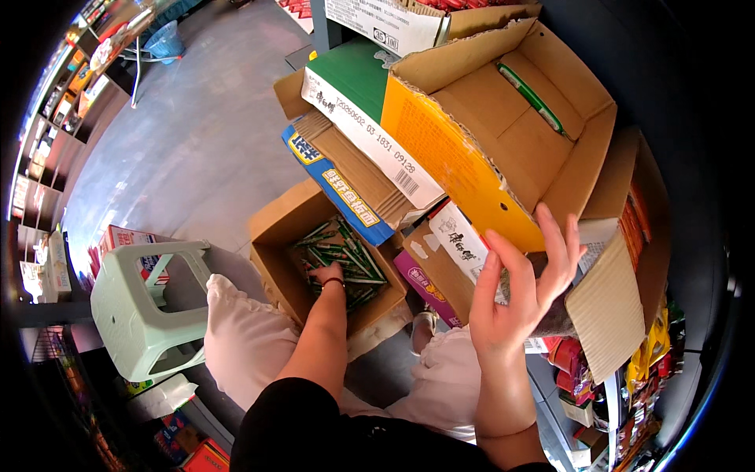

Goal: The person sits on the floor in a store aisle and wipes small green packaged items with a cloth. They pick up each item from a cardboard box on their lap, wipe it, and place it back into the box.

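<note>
My left hand [326, 273], with a dark bracelet at the wrist, reaches down into a brown cardboard box [271, 220] between my knees. It touches long, slim green packets [358, 250] lying loosely in a heap; its fingertips are too hidden to show whether they grip any. My right hand [523, 287] is raised, holding nothing, its fingers apart, beside the lower corner of an open yellow carton [440, 134]. Inside that carton a single green packet [531, 98] lies along the far side.
A pale green plastic stool [130, 315] stands at my left. Ahead are a green-and-white carton [370, 134], a blue-edged carton [346, 197] and a purple-edged carton [425, 287]. An open carton flap [605, 307] juts out at right. Shelves [47, 157] line the far left.
</note>
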The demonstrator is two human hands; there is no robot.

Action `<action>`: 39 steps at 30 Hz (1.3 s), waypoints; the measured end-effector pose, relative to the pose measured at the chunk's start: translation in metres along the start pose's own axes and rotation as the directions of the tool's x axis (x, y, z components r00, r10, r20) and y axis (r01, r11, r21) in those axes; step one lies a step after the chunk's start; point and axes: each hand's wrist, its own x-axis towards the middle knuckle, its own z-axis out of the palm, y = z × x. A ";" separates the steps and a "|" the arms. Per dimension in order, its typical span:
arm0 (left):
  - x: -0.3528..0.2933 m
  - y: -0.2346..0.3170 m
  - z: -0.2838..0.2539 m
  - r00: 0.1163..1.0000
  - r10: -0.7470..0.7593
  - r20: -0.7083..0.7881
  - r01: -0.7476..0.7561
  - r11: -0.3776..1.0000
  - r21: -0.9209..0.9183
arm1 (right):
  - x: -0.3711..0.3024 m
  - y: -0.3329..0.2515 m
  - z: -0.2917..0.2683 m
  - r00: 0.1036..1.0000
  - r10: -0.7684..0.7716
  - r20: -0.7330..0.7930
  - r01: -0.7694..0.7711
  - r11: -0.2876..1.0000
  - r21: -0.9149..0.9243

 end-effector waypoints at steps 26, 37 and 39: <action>-0.257 0.160 -0.182 0.518 0.642 0.565 -0.197 0.732 -0.652 | -0.104 -0.078 0.053 0.495 -0.182 0.850 -0.805 0.272 0.527; -0.259 0.214 -0.210 0.307 0.606 0.734 0.455 0.584 -0.673 | 0.079 -0.034 -0.083 0.858 -0.106 0.503 -0.183 0.852 0.491; -0.271 0.212 -0.207 0.296 0.539 0.788 0.526 0.597 -0.606 | 0.127 0.009 -0.067 0.883 -0.172 0.436 0.040 0.955 0.295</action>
